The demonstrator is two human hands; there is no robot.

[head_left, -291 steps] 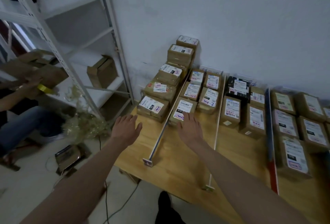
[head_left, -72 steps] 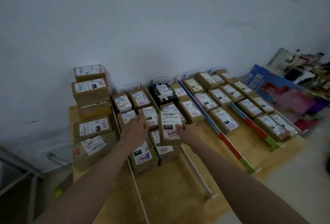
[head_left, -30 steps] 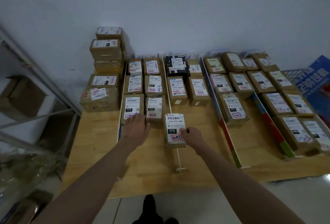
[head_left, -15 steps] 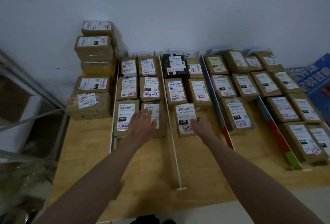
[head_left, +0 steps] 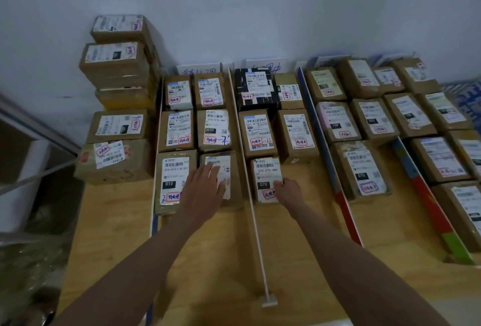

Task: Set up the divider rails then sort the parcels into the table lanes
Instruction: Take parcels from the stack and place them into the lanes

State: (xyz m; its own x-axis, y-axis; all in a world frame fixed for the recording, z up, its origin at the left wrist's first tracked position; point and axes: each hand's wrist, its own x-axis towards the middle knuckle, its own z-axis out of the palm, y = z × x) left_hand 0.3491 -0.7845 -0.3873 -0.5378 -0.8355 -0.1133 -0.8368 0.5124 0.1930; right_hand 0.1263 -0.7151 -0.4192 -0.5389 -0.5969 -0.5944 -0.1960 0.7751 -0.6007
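Cardboard parcel (head_left: 266,178) gripped at near-right corner by rt hand (head_left: 287,191).

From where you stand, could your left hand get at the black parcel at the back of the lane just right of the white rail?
Probably yes. The left hand rests flat on a front parcel, holding nothing, and the black parcel lies uncovered on top. It would have to cross the white rail and reach over nearer boxes.

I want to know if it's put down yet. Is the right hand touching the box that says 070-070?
Touching. In the head view the right hand has its fingertips on the near right corner of the 070-070 parcel.
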